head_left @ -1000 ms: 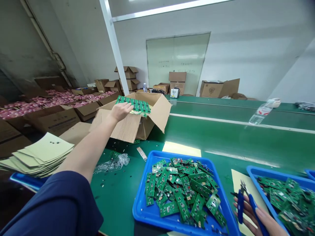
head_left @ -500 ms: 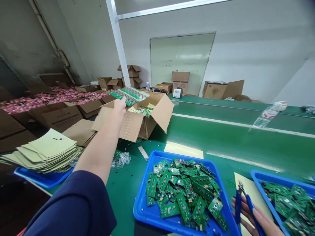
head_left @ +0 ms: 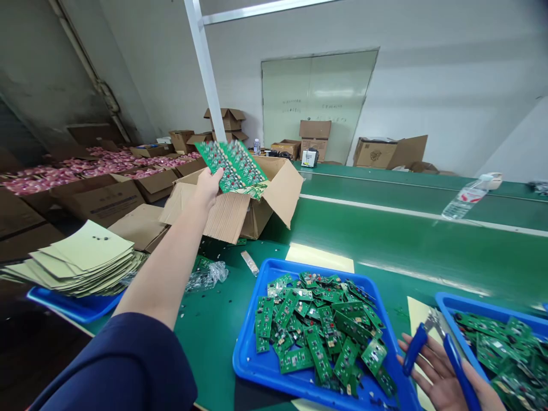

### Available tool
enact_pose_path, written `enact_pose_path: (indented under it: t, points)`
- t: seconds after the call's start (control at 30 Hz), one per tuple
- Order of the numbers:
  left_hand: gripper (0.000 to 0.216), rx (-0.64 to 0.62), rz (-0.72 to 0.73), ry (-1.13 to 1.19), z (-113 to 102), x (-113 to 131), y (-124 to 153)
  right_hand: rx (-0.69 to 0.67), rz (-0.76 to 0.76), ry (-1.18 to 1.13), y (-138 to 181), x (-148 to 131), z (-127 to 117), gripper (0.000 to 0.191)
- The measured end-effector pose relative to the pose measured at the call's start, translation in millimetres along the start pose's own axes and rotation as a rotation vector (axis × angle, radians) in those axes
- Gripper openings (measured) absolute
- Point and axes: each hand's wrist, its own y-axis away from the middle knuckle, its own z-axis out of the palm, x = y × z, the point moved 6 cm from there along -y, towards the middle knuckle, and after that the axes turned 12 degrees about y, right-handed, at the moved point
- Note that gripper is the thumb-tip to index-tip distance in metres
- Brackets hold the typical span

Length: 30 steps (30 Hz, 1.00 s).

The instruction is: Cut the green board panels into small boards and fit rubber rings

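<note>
My left hand [head_left: 209, 185] reaches far out and grips a green circuit board panel [head_left: 233, 165] by its near left edge. The panel is tilted with its component side toward me, above an open cardboard box [head_left: 254, 220] in which more green boards and pale sheets show. At the lower right my right hand [head_left: 440, 365] holds blue-handled cutting pliers [head_left: 434, 325], palm up, their handles spread. Between the hands, a blue tray [head_left: 252, 365] carries a heap of small separated circuit boards [head_left: 319, 337].
Another blue tray [head_left: 443, 302] of boards stands at the right edge. A stack of pale sheets [head_left: 85, 257] lies at left. Crumpled clear plastic [head_left: 209, 277] sits on the green table. A water bottle [head_left: 466, 200] is at right. Cartons of pink items [head_left: 85, 168] fill the left background.
The panel in my left hand has turned from nearly flat to tilted, its component face now toward me. In my right hand the pliers have rotated and their handles look wider apart.
</note>
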Motion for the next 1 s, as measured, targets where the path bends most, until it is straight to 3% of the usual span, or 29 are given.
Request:
enact_pose_path:
  t: [0.07,0.13,0.17,0.3,0.37,0.4,0.53,0.67,0.73,0.8,0.87,1.0]
  points:
    - [0.012,-0.073,0.128,-0.035,3.3,14.3,23.6,-0.076,-0.029,-0.039,-1.6,-1.2,11.3,0.054]
    - [0.018,-0.239,0.414,-0.316,12.9,35.4,58.3,-0.21,-0.095,-0.029,0.6,-3.6,27.5,0.055]
    - [0.02,-0.296,0.485,-0.45,15.9,40.3,76.4,-0.29,-0.122,-0.03,4.1,-4.5,37.6,0.054]
    - [0.015,-0.622,0.576,-0.684,24.2,39.1,144.7,-0.576,-0.118,-0.142,27.7,-7.6,88.5,0.038]
    - [0.013,-0.744,0.561,-0.706,22.9,31.5,170.5,-0.655,-0.097,-0.195,36.7,-12.2,115.0,0.034]
    - [0.013,-0.779,0.554,-0.704,20.8,27.7,180.5,-0.634,-0.097,-0.226,37.5,-15.7,124.4,0.03]
    - [0.01,-0.851,0.561,-0.687,9.5,15.0,205.8,-0.585,-0.039,-0.304,35.8,-26.0,147.8,0.03]
    - [0.007,-0.891,0.556,-0.675,0.4,1.9,218.1,-0.683,-0.041,-0.255,45.1,-31.7,156.4,0.035]
    - [0.01,-0.807,0.596,-0.631,-4.0,-2.3,222.2,-0.691,-0.059,-0.228,50.0,-30.9,157.4,0.036]
    - [0.022,-0.606,0.63,-0.524,-11.4,-4.0,226.0,-0.639,-0.055,-0.244,51.1,-27.2,156.4,0.035]
    - [0.046,-0.444,0.466,-0.373,-18.2,-14.6,231.0,-0.57,-0.049,-0.259,49.5,-22.1,155.0,0.033]
    - [0.046,-0.429,-0.375,-0.03,-14.8,-61.1,267.2,-0.382,-0.059,-0.177,41.2,-11.2,147.4,0.04]
